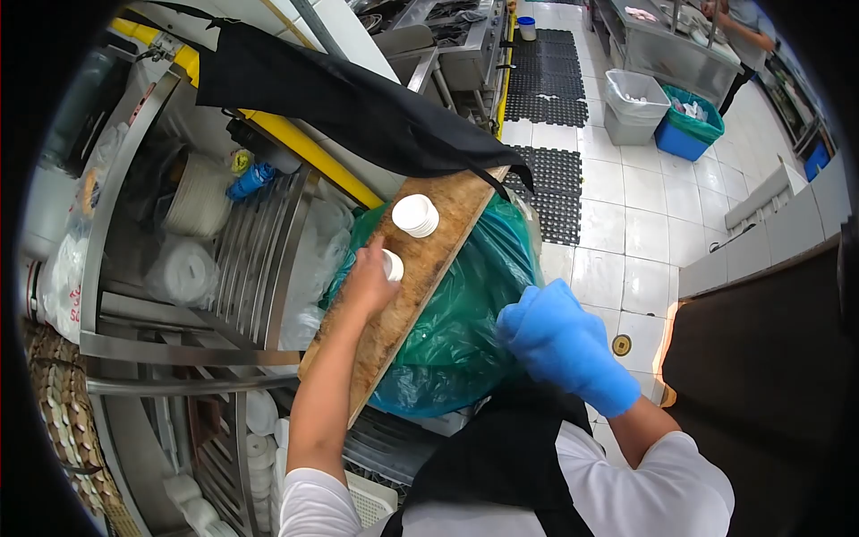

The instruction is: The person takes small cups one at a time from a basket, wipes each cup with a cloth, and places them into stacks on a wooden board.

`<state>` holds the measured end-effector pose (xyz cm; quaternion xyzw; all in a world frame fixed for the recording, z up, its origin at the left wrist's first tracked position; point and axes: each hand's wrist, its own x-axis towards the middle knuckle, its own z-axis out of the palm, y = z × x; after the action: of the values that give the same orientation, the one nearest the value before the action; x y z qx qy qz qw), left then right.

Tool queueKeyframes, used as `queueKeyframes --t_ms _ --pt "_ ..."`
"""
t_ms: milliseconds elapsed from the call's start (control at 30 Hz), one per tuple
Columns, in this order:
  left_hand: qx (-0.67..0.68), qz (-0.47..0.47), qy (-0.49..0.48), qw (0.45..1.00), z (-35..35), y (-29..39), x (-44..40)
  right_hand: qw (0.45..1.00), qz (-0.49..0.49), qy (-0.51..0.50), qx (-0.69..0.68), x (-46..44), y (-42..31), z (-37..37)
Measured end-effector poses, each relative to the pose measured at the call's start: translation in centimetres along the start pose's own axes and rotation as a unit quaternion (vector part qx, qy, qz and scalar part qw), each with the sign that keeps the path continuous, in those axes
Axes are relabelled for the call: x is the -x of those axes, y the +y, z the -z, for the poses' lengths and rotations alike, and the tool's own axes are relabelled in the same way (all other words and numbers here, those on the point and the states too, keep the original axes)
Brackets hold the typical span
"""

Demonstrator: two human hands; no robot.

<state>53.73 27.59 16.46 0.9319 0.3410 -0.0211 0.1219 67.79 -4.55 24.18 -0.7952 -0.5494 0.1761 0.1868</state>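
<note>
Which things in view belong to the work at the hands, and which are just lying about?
Likely in use:
- small white stack at the left hand
- other white stack
- wooden board under both
- blue covering over the right hand

Apparently just about:
- black cloth
- bagged white stack
- floor mats
- lined bins

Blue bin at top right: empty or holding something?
Holding something: pale crumpled material shows inside the green liner of the blue bin. How full, cannot tell.
</note>
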Motion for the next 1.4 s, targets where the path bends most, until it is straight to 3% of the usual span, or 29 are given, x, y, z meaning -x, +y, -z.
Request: queueKeyframes --t_ms 67,167,367,767,867,967,1067,1167,1300,1333,1400 --pt "0.081 0.022 0.013 0.996 -0.4 -1.7 -0.6 1.0 0.001 -0.009 -0.003 0.2 0.1 -0.1" --pt "0.09 0.034 -0.003 0.995 -0.2 -1.9 -0.9 0.998 -0.004 -0.056 0.003 0.0 0.2 -0.2" --pt "0.13 0.06 0.034 0.989 0.1 0.5 -1.4 0.999 0.01 -0.039 -0.008 0.1 -0.4 0.5" --pt "-0.004 0.084 -0.059 0.995 0.7 2.0 -3.2 0.999 -0.028 -0.034 -0.009 0.2 -1.3 -0.3" --pt "0.018 0.069 -0.048 0.996 -0.2 1.2 -3.3 0.993 0.065 -0.021 0.1 -0.7 -1.8 -2.2" --pt "0.096 0.039 0.043 0.994 -1.5 0.9 -2.1 0.981 0.138 0.046 0.131 -0.8 -5.5 -1.8" --pt "0.177 0.057 0.148 0.971 -1.1 2.0 0.8 0.963 0.254 0.079 -0.052 -1.0 -5.9 -3.1" --pt "0.284 0.042 0.223 0.932 -1.5 1.8 6.5 0.945 0.301 0.019 -0.124 0.1 -8.2 -2.9" --pt "0.321 0.069 0.301 0.895 -2.0 0.0 16.8 0.904 0.398 -0.149 0.035 -1.6 -14.9 -1.8" --pt "0.335 0.115 0.311 0.882 -2.0 -0.7 19.4 0.887 0.417 -0.182 0.079 -1.9 -16.5 -1.9" --pt "0.363 0.207 0.329 0.847 -1.9 -2.2 24.7 0.904 0.371 -0.21 0.031 -1.6 -18.8 -2.5"
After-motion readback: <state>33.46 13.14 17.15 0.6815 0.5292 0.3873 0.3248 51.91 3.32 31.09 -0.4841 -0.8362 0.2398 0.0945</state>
